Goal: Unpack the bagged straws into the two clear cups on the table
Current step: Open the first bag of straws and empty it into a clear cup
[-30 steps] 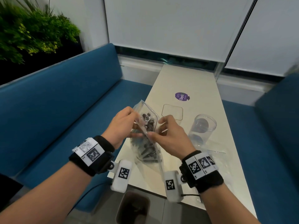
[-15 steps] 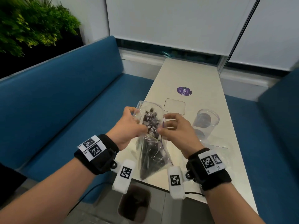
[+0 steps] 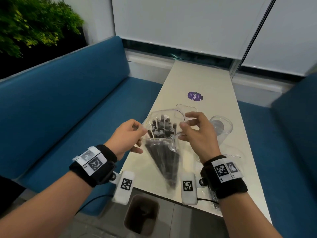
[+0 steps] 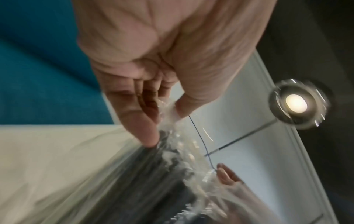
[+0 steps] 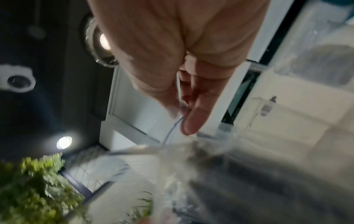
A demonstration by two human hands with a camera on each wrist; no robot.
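Note:
A clear plastic bag (image 3: 164,157) full of dark straws (image 3: 162,129) hangs upright between my hands above the near end of the table, its mouth pulled wide. My left hand (image 3: 130,136) pinches the bag's left rim between thumb and fingers (image 4: 145,121). On the other side my right hand (image 3: 193,131) pinches the right rim between thumb and forefinger (image 5: 191,121). One round clear cup (image 3: 221,127) stands on the table just right of my right hand. A second clear container (image 3: 186,109) with a squarish rim shows behind the bag.
The long cream table (image 3: 202,79) carries a purple round sticker (image 3: 195,96) farther back. Empty clear wrapping (image 3: 229,153) lies near my right wrist. Blue benches (image 3: 68,103) flank both sides. A dark bin (image 3: 142,213) sits on the floor below the table's near edge.
My hands have moved apart, pulling the bag's mouth wide open. The bag has swung from lying tilted on the table to hanging upright, straw ends showing at the top.

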